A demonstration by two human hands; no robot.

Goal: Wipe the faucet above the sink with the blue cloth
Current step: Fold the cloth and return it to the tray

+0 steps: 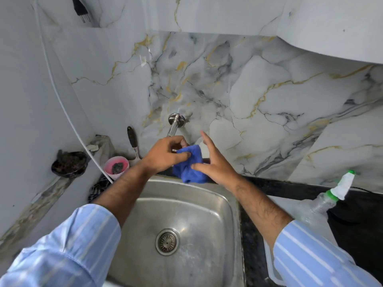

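A chrome faucet (175, 124) juts out of the marble wall above the steel sink (223, 206). Its front part is hidden behind my hands and the blue cloth (189, 164). My left hand (165, 155) pinches the cloth's upper edge between thumb and fingers, right at the faucet's end. My right hand (213, 162) presses against the cloth's right side, thumb on the fabric and the other fingers spread and pointing up. The cloth hangs bunched between both hands over the sink's back rim.
A pink bowl (116, 166), a dark dish (69, 163) and a black-handled utensil (132, 139) sit left of the sink. A white cable (62, 104) runs down the left wall. A plastic spray bottle (331, 195) stands on the black counter (356, 214) at right.
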